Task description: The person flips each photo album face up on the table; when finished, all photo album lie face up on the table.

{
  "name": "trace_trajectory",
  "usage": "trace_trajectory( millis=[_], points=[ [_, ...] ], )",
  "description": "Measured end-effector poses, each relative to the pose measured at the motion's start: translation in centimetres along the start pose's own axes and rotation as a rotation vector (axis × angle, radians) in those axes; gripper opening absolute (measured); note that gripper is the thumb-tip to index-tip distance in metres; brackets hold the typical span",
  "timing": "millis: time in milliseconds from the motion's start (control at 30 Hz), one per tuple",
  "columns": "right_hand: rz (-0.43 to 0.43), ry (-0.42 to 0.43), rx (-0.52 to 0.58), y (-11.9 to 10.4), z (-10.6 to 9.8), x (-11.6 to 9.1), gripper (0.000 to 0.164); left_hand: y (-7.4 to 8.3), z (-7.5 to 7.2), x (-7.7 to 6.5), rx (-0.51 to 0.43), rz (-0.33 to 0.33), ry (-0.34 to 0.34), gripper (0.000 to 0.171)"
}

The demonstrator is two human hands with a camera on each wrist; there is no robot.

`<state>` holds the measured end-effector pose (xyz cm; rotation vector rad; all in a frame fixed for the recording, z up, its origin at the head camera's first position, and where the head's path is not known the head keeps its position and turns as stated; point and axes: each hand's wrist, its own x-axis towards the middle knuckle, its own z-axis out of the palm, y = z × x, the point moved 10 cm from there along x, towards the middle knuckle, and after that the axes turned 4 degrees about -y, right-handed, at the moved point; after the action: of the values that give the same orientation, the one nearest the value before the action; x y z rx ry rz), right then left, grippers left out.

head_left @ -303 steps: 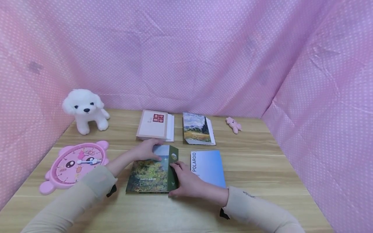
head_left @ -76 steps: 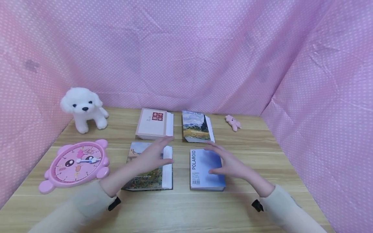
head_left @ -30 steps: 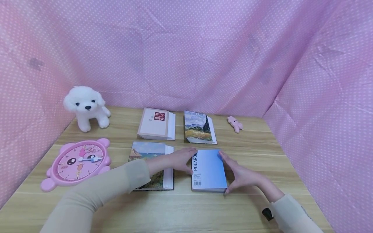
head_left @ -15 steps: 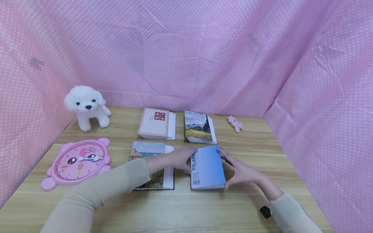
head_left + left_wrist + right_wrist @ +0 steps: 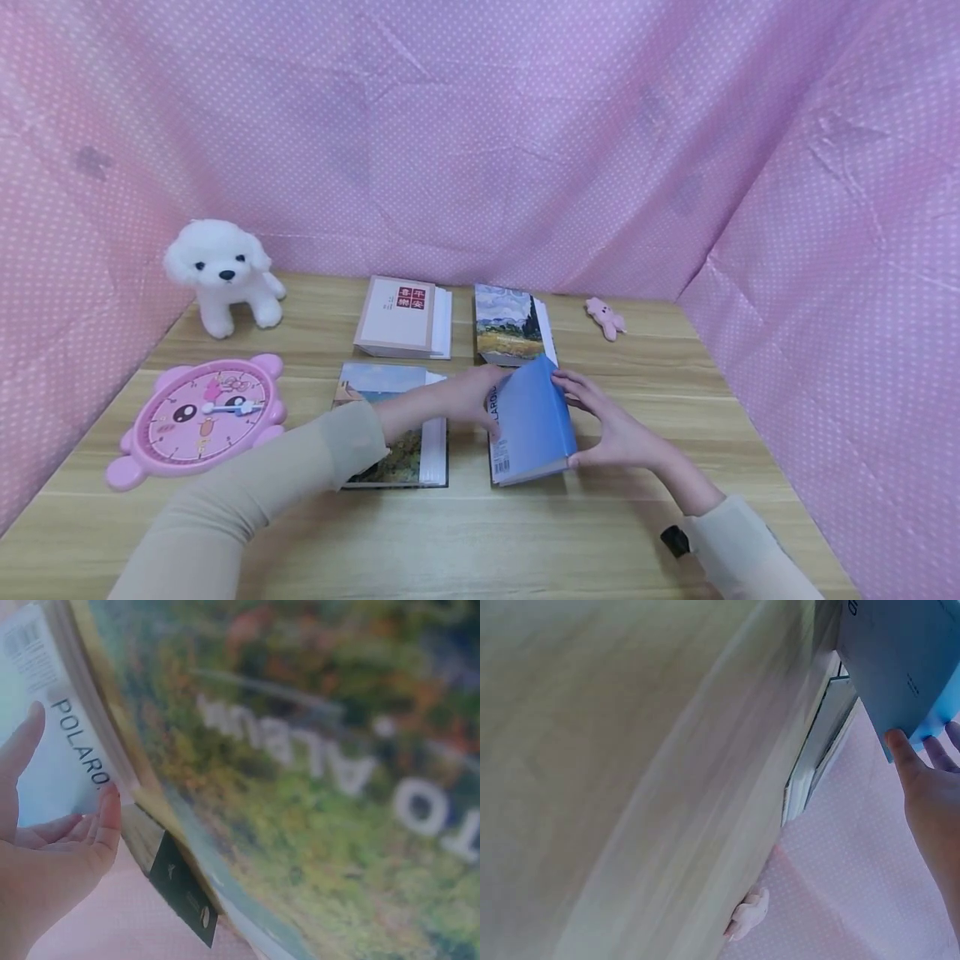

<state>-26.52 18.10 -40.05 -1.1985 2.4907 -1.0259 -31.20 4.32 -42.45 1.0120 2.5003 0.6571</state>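
A blue photo album (image 5: 534, 427) lettered POLAROID stands tilted between the hands, its right side raised and its left edge low near the table. My left hand (image 5: 474, 393) grips its left side; in the left wrist view the thumb lies on the cover (image 5: 75, 796) and the fingers are at the far end. My right hand (image 5: 621, 435) holds the raised right side, thumb near the lower corner and fingers at the upper one. The right wrist view shows the album's underside (image 5: 892, 667). Under my left forearm lies a photo album with a landscape painting (image 5: 382, 379).
Behind lie a cream album with red characters (image 5: 393, 321) and a painted-cover album (image 5: 506, 329), close to the blue one's top. A white plush dog (image 5: 225, 279), a pink toy clock (image 5: 202, 421) and a small pink plush (image 5: 604, 318) sit on the wooden table (image 5: 420, 542).
Ten seconds ago both hands were on the landscape album, its green flap showing. They have since moved right to the blue album, whose right side has risen from flat to tilted.
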Motion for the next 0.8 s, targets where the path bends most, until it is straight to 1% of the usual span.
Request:
trace_trajectory(
  millis=[100,167,333,533,667,800],
  points=[
    [-0.008,0.017,0.004,-0.4,-0.2,0.3,0.102,0.3,-0.7,0.0,-0.031,0.03,0.017,0.098],
    [-0.019,0.026,0.009,-0.7,-0.3,0.5,0.098,0.3,-1.0,0.1,-0.069,0.037,0.027,0.099],
    [-0.05,0.054,0.041,-1.5,-0.5,0.9,0.088,0.0,-1.8,0.0,-0.184,0.023,0.057,0.098],
    [-0.069,0.076,0.073,-2.0,-0.6,1.4,0.085,0.3,-3.1,-0.1,-0.287,0.07,0.116,0.092],
    [-0.083,0.09,0.077,-2.3,-0.7,1.7,0.084,0.1,-3.8,-0.4,-0.346,0.052,0.153,0.087],
    [-0.106,0.105,0.032,-2.9,-1.0,1.8,0.085,0.0,-4.4,-0.6,-0.42,0.039,0.178,0.086]
  ],
)
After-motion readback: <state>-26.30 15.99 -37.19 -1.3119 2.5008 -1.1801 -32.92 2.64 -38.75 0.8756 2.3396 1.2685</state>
